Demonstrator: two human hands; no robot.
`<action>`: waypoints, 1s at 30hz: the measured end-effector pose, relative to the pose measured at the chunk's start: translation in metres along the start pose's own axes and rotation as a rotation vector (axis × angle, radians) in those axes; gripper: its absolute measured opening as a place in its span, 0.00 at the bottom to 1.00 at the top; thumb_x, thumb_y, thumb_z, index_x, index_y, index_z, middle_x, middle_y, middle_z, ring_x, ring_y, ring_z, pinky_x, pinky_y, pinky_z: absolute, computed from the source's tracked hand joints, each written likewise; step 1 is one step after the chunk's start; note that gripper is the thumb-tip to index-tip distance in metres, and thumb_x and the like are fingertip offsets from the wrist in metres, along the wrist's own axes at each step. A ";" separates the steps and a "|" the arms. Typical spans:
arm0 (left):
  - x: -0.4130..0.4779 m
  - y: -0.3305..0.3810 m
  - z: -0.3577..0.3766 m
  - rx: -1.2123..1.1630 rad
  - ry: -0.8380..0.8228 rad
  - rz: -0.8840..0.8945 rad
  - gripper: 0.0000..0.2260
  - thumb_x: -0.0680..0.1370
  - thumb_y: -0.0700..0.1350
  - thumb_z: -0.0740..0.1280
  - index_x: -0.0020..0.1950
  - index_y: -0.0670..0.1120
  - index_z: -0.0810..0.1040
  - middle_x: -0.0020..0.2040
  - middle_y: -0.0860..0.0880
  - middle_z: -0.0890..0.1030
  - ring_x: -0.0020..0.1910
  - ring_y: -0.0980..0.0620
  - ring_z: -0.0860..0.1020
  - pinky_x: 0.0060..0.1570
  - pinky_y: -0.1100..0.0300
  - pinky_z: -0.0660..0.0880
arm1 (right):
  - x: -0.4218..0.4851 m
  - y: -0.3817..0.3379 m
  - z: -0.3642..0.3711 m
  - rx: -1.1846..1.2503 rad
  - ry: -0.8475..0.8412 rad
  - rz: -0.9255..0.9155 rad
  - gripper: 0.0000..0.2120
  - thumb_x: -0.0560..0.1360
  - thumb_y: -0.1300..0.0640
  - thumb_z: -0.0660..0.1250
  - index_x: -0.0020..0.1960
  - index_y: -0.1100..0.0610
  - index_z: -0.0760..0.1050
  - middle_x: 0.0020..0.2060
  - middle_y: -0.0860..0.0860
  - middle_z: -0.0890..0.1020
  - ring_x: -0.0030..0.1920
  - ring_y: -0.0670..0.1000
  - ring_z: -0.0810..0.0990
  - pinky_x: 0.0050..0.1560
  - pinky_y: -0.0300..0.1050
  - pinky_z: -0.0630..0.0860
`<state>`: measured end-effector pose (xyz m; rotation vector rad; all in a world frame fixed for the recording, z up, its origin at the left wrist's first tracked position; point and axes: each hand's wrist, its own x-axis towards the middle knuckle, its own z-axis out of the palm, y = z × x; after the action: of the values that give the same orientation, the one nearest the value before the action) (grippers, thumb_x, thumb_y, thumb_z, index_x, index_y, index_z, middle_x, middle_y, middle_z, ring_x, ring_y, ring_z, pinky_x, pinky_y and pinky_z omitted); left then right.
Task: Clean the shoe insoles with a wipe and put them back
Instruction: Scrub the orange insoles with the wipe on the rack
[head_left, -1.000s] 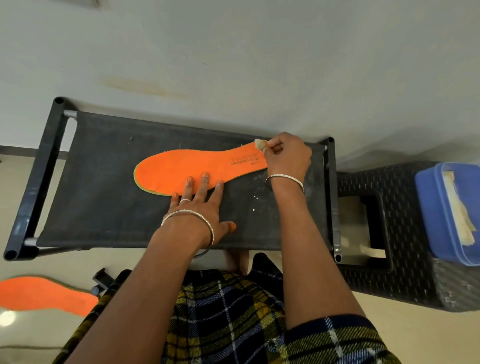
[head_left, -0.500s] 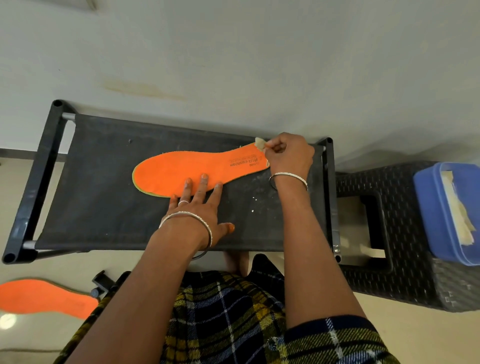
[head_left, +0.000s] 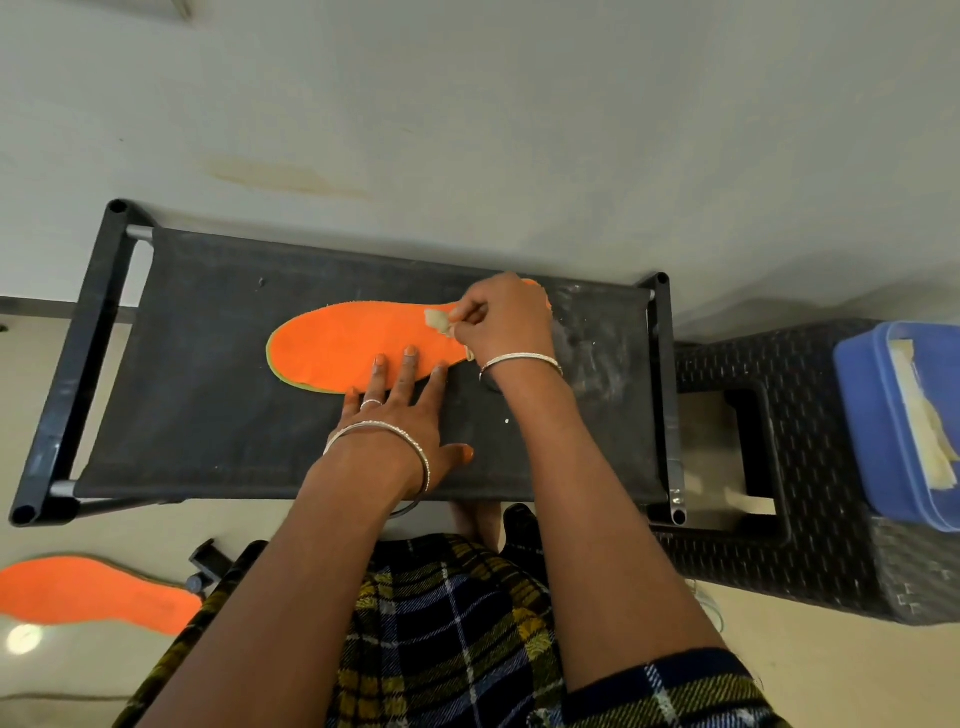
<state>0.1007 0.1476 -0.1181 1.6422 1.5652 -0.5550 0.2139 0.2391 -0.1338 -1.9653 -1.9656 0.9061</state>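
Observation:
An orange insole (head_left: 343, 345) lies flat on the black fabric top of a low rack (head_left: 208, 415), toe end to the left. My left hand (head_left: 400, 410) presses its near edge with straight fingers. My right hand (head_left: 506, 319) pinches a small beige wipe (head_left: 441, 319) against the insole's heel half and hides the heel end. A second orange insole (head_left: 88, 592) lies on the floor at the lower left.
A black woven stool (head_left: 810, 519) stands right of the rack and carries a blue plastic box (head_left: 883, 415) with pale wipes inside. A white wall rises just behind the rack. My checked clothing fills the bottom of the view.
My right hand has slid the wipe left from the insole's heel end toward its middle. The left hand stays pressed on the near edge.

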 end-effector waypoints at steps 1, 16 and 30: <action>0.000 -0.001 0.000 0.000 0.000 0.001 0.41 0.80 0.65 0.58 0.79 0.55 0.32 0.78 0.49 0.28 0.77 0.41 0.32 0.77 0.41 0.43 | 0.001 0.001 -0.003 0.010 0.018 0.022 0.04 0.69 0.63 0.74 0.40 0.55 0.85 0.39 0.49 0.86 0.44 0.52 0.83 0.50 0.47 0.79; 0.000 0.003 -0.001 0.010 0.025 -0.004 0.41 0.80 0.65 0.58 0.79 0.54 0.32 0.78 0.47 0.29 0.78 0.42 0.32 0.77 0.42 0.43 | 0.001 0.004 0.000 -0.100 0.117 0.065 0.02 0.74 0.58 0.71 0.44 0.55 0.82 0.44 0.51 0.85 0.49 0.53 0.82 0.50 0.45 0.76; -0.002 0.035 -0.007 0.000 0.259 0.009 0.33 0.82 0.59 0.58 0.81 0.52 0.45 0.81 0.44 0.42 0.80 0.41 0.42 0.78 0.45 0.50 | -0.012 0.066 -0.063 0.161 0.481 0.391 0.02 0.69 0.59 0.75 0.39 0.53 0.84 0.36 0.49 0.84 0.42 0.52 0.84 0.49 0.47 0.80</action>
<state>0.1333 0.1541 -0.1045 1.7755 1.7411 -0.3474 0.3043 0.2385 -0.1177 -2.2455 -1.2383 0.5660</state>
